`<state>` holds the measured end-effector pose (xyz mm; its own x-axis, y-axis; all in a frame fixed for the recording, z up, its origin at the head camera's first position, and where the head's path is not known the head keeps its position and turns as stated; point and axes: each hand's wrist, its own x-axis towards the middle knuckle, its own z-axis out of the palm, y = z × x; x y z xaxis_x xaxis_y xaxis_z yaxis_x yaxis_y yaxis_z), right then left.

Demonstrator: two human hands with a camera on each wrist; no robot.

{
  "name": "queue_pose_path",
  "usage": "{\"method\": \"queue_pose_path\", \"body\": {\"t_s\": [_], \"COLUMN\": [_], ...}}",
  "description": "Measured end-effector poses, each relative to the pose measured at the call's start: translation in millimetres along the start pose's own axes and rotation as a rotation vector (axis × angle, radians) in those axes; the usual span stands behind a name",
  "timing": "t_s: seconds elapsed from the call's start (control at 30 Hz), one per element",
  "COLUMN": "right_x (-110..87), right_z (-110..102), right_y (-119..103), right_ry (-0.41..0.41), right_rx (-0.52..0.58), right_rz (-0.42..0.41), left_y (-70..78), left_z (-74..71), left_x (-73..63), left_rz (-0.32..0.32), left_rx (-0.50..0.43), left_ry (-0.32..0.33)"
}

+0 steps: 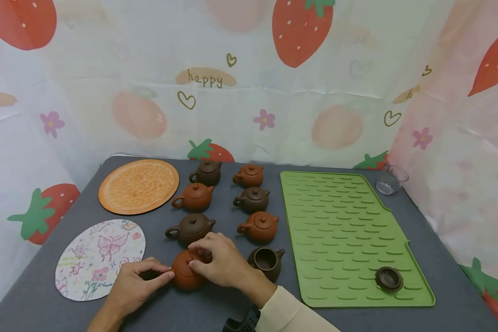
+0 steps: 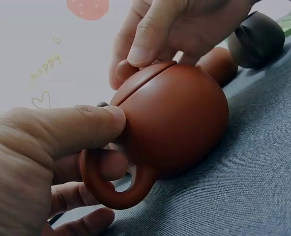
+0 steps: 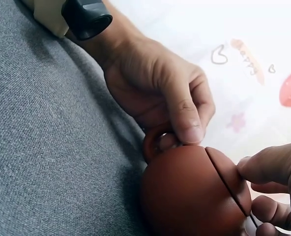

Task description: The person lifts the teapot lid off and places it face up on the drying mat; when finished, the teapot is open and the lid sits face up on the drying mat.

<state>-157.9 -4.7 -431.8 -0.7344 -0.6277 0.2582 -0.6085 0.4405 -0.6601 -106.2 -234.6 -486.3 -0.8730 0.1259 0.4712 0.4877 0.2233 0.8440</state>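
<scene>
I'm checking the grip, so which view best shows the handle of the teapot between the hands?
The left wrist view: the handle is close, its loop mostly uncovered by the left hand. The right wrist view shows only part of the loop; in the head view, the left hand nearly hides it.

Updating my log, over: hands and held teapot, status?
Left hand gripping handle; right hand touching lid knob. Reddish-brown teapot, lid on. Nothing visibly blocking.
</scene>
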Motion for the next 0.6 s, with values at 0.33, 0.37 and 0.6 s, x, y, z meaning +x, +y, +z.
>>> {"method": "queue_pose_path", "body": {"t_s": [0.33, 0.37, 0.6], "right_x": [2.7, 3.0, 1.7], "right_z": [3.8, 4.0, 0.7], "right_y": [-3.9, -3.9, -2.8], "right_ry": [0.017, 0.022, 0.075], "right_rx": [-0.097, -0.103, -0.049], "right_rz": [-0.110, -0.126, -0.140], "left_y": [6.6, 6.7, 6.7], "left_z": [1.1, 1.2, 1.6], "left_x": [0.2, 0.2, 0.4], "left_rz": [-0.078, -0.082, -0.092], "left_rx": [0.033, 0.034, 0.045], "left_ry": [0.012, 0.013, 0.016]}}
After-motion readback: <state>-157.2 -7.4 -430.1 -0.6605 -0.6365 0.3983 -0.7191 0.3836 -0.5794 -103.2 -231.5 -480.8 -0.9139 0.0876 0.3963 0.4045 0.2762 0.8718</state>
